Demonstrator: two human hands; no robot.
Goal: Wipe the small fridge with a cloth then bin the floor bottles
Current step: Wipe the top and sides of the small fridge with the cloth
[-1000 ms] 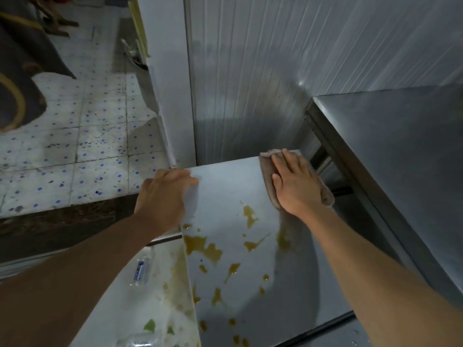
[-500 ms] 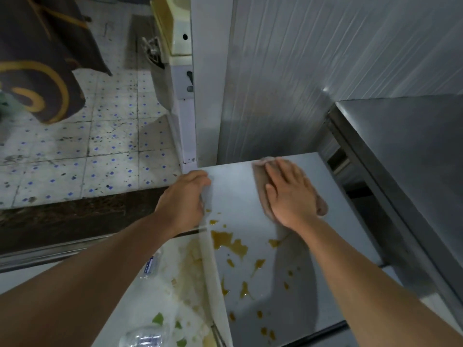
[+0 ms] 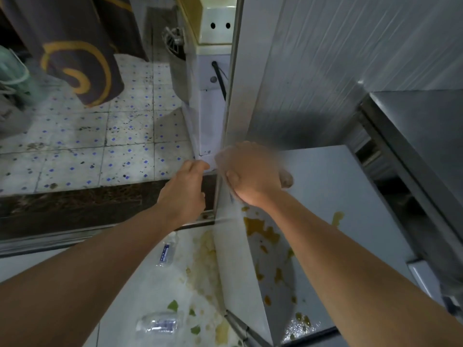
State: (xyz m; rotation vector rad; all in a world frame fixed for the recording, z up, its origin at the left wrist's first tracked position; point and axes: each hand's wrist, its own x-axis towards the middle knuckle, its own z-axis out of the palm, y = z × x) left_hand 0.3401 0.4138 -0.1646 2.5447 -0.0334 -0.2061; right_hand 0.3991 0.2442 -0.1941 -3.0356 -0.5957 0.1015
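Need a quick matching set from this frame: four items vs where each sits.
Items:
1. right hand
2. left hand
3. plastic bottles
4. brown stains

Places:
A. lying on the white floor, left of the fridge
B. spattered across the fridge top, nearer the camera than the hands
C. on the cloth at the fridge top's far left corner
D. at the fridge's left edge, off the top

Pairs: 1-C, 2-D, 3-A, 4-B
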